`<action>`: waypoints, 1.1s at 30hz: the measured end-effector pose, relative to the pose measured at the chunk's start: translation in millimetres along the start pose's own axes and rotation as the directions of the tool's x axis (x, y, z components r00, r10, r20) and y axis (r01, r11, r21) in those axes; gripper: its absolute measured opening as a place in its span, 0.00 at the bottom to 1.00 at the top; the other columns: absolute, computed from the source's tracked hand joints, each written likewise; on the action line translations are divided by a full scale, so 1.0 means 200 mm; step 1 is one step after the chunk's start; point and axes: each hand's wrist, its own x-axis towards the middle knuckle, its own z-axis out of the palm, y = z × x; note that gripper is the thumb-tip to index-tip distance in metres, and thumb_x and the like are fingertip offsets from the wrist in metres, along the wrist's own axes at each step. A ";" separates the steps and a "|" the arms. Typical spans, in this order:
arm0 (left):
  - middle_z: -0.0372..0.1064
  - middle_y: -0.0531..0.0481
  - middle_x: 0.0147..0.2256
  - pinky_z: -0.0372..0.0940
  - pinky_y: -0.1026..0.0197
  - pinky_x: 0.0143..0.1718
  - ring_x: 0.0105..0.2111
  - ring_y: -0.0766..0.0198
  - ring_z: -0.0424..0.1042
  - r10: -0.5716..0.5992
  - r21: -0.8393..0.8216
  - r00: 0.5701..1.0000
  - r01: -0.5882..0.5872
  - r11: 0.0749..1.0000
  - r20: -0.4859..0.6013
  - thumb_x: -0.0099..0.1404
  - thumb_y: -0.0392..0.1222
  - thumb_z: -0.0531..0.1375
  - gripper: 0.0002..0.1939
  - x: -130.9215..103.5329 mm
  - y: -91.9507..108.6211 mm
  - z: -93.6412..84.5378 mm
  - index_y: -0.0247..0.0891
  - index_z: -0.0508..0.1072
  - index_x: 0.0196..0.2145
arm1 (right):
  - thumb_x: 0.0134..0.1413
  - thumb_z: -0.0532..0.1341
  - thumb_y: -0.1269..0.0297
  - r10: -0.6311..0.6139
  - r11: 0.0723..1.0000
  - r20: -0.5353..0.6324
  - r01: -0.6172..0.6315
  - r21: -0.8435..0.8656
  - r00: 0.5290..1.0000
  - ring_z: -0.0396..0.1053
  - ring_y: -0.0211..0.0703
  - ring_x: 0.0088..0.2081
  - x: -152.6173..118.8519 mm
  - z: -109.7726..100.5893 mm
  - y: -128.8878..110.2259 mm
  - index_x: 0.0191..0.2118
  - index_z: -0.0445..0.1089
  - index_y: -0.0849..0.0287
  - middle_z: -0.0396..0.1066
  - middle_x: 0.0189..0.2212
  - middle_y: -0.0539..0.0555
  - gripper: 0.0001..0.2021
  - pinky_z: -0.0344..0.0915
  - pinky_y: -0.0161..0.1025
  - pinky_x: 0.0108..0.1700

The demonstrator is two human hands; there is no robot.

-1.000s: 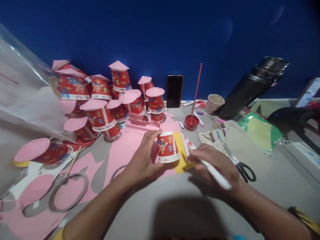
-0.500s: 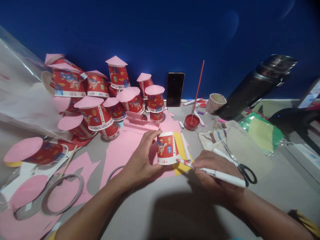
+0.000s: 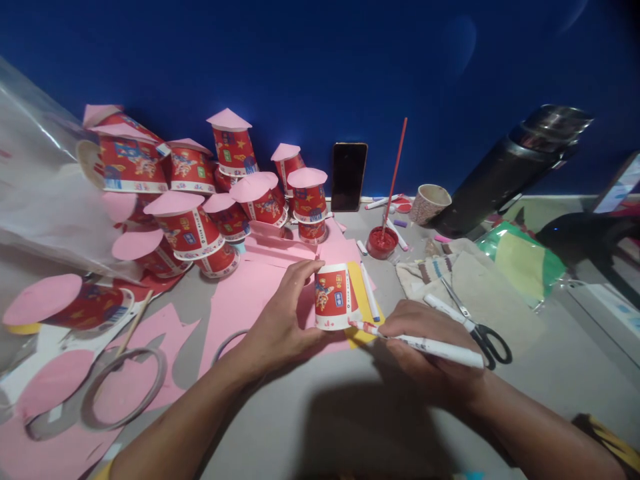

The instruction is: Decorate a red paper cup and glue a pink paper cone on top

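My left hand [image 3: 283,317] grips a red and white paper cup [image 3: 332,297] from its left side, thumb low and fingers at the top. The cup stands upside down, with small red marks on the white band near its lower edge. In my right hand [image 3: 425,347] is a white marker pen [image 3: 445,351], its red tip at the lower right of the cup's white band. Pink paper sheets [image 3: 245,293] and a yellow piece of paper [image 3: 356,275] lie behind the cup. Another white marker [image 3: 369,291] rests on the yellow paper.
Stacked red cups with pink cone tops [image 3: 193,223] fill the back left. A tape roll [image 3: 160,377] lies at left. Behind stand a phone [image 3: 349,177] and a red paint pot [image 3: 381,243] holding a stick. Scissors [image 3: 483,333], a cloth [image 3: 425,277] and a black flask [image 3: 505,173] are at right.
The marker in my right hand has shifted slightly left along the cup's lower band. My left hand keeps the cup in the same place.
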 end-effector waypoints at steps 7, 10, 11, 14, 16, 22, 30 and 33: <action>0.61 0.39 0.63 0.63 0.40 0.65 0.64 0.45 0.64 -0.003 0.000 1.000 0.003 1.000 0.003 0.58 0.52 0.73 0.42 0.00 0.00 0.01 0.46 0.59 0.64 | 0.63 0.59 0.75 -0.033 0.999 0.047 0.033 0.007 0.998 0.77 0.43 0.30 0.01 0.00 0.00 0.42 0.74 0.59 0.79 0.29 0.55 0.08 0.74 0.38 0.34; 0.61 0.38 0.63 0.63 0.39 0.65 0.64 0.43 0.64 -0.035 -0.010 0.999 0.035 0.999 -0.005 0.58 0.53 0.73 0.43 0.01 0.01 0.00 0.45 0.59 0.64 | 0.61 0.60 0.76 -0.014 1.000 0.006 0.014 -0.011 1.000 0.77 0.43 0.28 0.02 0.00 -0.01 0.40 0.75 0.59 0.78 0.27 0.55 0.08 0.73 0.37 0.32; 0.61 0.38 0.63 0.63 0.39 0.65 0.64 0.43 0.64 -0.045 -0.014 0.999 0.045 0.999 -0.003 0.58 0.53 0.73 0.43 0.01 0.01 0.00 0.45 0.59 0.64 | 0.61 0.60 0.76 -0.006 1.000 0.002 0.006 -0.021 1.000 0.76 0.42 0.28 0.02 0.00 -0.01 0.39 0.75 0.59 0.78 0.27 0.54 0.08 0.73 0.37 0.31; 0.61 0.38 0.63 0.63 0.39 0.65 0.63 0.43 0.65 -0.066 -0.027 0.998 0.066 0.997 0.003 0.57 0.53 0.73 0.43 0.01 0.02 0.00 0.45 0.59 0.64 | 0.61 0.60 0.76 0.001 0.999 -0.010 -0.001 -0.051 1.000 0.76 0.42 0.27 0.02 0.00 -0.01 0.39 0.75 0.59 0.78 0.26 0.54 0.08 0.73 0.37 0.31; 0.62 0.38 0.63 0.63 0.38 0.65 0.63 0.43 0.65 -0.076 -0.034 0.997 0.076 0.997 0.004 0.56 0.54 0.73 0.44 0.01 0.02 0.00 0.45 0.59 0.64 | 0.62 0.60 0.75 -0.002 0.999 -0.015 0.001 -0.045 1.000 0.76 0.42 0.27 0.02 0.00 -0.01 0.40 0.76 0.58 0.78 0.27 0.54 0.07 0.73 0.37 0.31; 0.62 0.39 0.63 0.64 0.39 0.65 0.64 0.43 0.65 -0.101 -0.077 0.995 0.100 0.992 0.004 0.56 0.56 0.73 0.44 0.02 0.03 0.00 0.45 0.60 0.63 | 0.62 0.60 0.75 0.014 1.000 -0.022 -0.014 0.010 1.000 0.77 0.43 0.29 0.02 -0.01 -0.01 0.40 0.76 0.60 0.78 0.27 0.55 0.07 0.72 0.37 0.31; 0.57 0.36 0.69 0.58 0.37 0.69 0.68 0.43 0.61 -0.155 -0.236 0.986 0.165 0.958 0.059 0.58 0.40 0.70 0.44 0.00 -0.03 0.00 0.44 0.55 0.67 | 0.60 0.60 0.75 0.082 0.996 -0.112 -0.084 -0.008 0.990 0.75 0.42 0.26 0.02 -0.02 -0.01 0.39 0.75 0.58 0.77 0.26 0.53 0.08 0.69 0.37 0.27; 0.57 0.38 0.69 0.58 0.37 0.70 0.69 0.44 0.60 -0.188 -0.338 0.979 0.203 0.919 0.076 0.57 0.37 0.70 0.43 0.00 -0.02 0.00 0.46 0.56 0.66 | 0.60 0.60 0.75 0.079 0.997 -0.133 -0.080 -0.007 0.988 0.75 0.42 0.26 0.02 -0.02 -0.01 0.39 0.75 0.58 0.77 0.26 0.53 0.07 0.69 0.36 0.26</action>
